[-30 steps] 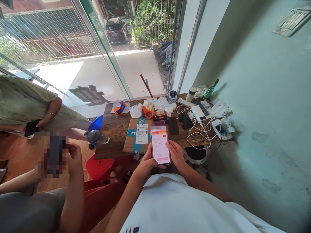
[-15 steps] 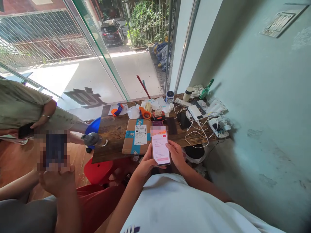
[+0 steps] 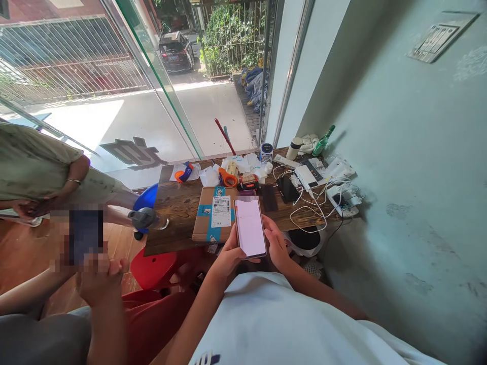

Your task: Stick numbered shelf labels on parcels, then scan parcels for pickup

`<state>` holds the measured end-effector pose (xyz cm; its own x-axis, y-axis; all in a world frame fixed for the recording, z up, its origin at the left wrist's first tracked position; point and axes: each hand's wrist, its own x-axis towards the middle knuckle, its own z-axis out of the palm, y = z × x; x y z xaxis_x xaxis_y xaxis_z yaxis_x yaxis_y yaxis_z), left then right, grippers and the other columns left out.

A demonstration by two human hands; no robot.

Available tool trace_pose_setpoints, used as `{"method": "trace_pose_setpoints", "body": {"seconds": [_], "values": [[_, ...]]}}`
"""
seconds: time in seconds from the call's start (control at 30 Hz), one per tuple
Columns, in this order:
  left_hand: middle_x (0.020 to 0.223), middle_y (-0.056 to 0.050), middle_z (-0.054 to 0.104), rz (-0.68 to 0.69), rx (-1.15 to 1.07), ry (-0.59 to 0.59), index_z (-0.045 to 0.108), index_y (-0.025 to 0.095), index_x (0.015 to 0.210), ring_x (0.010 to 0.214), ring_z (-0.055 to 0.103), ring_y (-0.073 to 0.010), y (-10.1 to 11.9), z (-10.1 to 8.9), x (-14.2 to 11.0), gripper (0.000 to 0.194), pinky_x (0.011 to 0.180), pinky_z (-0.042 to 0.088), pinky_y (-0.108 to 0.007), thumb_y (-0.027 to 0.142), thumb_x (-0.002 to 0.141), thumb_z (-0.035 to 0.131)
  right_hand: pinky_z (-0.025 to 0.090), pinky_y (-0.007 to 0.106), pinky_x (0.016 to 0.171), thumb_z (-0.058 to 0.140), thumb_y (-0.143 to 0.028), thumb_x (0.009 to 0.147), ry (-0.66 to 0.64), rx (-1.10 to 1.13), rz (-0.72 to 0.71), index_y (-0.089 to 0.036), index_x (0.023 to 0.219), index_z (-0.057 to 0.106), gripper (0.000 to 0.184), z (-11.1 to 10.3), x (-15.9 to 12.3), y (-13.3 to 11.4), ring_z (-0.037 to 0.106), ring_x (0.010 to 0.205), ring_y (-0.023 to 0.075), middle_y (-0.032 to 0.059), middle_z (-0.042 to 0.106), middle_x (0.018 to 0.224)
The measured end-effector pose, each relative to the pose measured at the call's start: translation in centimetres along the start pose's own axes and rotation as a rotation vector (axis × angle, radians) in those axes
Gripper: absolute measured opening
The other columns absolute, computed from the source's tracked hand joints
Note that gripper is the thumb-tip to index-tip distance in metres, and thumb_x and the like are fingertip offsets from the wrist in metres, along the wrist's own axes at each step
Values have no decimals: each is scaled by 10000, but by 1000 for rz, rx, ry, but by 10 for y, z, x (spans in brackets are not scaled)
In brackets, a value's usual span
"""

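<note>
A smartphone [image 3: 250, 230] with a bright, mostly blank pinkish screen is held upright before me, just over the table's near edge. My left hand [image 3: 229, 253] is closed round its left side and lower edge, the thumb lying on the lower left corner. At the right edge, my right hand [image 3: 276, 241] is curled against the phone, its thumb beside the screen; some of its fingers are hidden behind. Left of the phone lies a taped cardboard box [image 3: 203, 228] with a white label. Dark flat objects lie behind the phone, one of them a dark slab [image 3: 270, 197].
The wooden table [image 3: 171, 203] also bears an orange tape dispenser [image 3: 228, 177], a clear bottle [image 3: 148, 219], white cables [image 3: 304, 215] and a green bottle [image 3: 323, 141]. A red stool [image 3: 152, 268] stands below. Two other people are at the left, beside a blurred dark device [image 3: 87, 235].
My right thumb has moved off the screen to the phone's right edge. The screen has gone from a page with text to nearly blank. The seated person's hand at left has shifted.
</note>
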<state>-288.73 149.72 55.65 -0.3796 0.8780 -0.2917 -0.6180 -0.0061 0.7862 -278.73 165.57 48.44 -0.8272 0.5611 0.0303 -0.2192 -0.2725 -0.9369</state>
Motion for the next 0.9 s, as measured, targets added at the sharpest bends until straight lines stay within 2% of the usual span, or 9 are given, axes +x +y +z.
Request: {"method": "trace_pose_setpoints", "body": {"seconds": [0.07,0.2,0.4,0.5,0.57,0.7,0.77,0.9], "values": [[1439,-101,464,7,-11,7,215,345,1496,1185,551,-332,-22,7,18,857,796,590,-489,296,756,644,425,392,1013,508,-413,887,-37,-39,-41,-250,1372,466,513,-2,-4,2,508,1234,255,69,536,1376],[1378,-33,524,24,-43,28,230,406,1465,1109,597,-283,-35,2,28,980,709,620,-403,73,607,567,435,416,1020,540,-366,856,-129,-49,-47,-268,1432,384,605,-4,-10,3,467,1286,268,68,468,1444],[1364,-41,530,35,-98,3,254,372,1462,1068,615,-278,-37,-4,28,979,694,623,-399,31,583,519,423,428,1043,604,-299,836,-183,-113,-80,-279,1456,327,680,-8,-11,0,437,1314,269,80,427,1469],[1356,-40,536,37,-103,-7,292,373,1443,1050,623,-275,-38,-3,30,950,689,621,-388,28,586,517,404,431,1062,598,-299,831,-190,-70,-63,-278,1452,335,675,-9,-11,-1,422,1326,268,73,412,1481],[1332,-39,550,30,-99,-7,319,372,1425,1030,630,-273,-38,-3,30,933,683,621,-389,21,583,515,406,422,1057,576,-294,826,-151,3,-22,-271,1414,393,616,-8,-10,-1,459,1291,260,66,467,1438],[1323,-34,544,-1,-65,-7,315,379,1420,1010,638,-276,-37,-1,30,954,668,624,-398,5,565,513,455,389,983,543,-287,838,-6,101,94,-239,1202,563,368,-2,-3,-1,591,1103,234,52,647,1193],[1355,-37,521,-18,-50,-7,280,386,1438,1037,631,-284,-37,1,30,978,678,625,-400,6,568,512,488,359,909,569,-327,846,35,71,129,-229,1127,594,298,1,1,-2,625,1002,224,43,680,1098],[1436,-35,459,-27,-49,-34,257,412,1442,1055,629,-287,-40,4,33,1009,693,626,-401,0,563,533,499,312,818,611,-412,838,105,-60,130,-212,1056,618,296,2,4,-6,629,904,207,33,692,1019]]}}
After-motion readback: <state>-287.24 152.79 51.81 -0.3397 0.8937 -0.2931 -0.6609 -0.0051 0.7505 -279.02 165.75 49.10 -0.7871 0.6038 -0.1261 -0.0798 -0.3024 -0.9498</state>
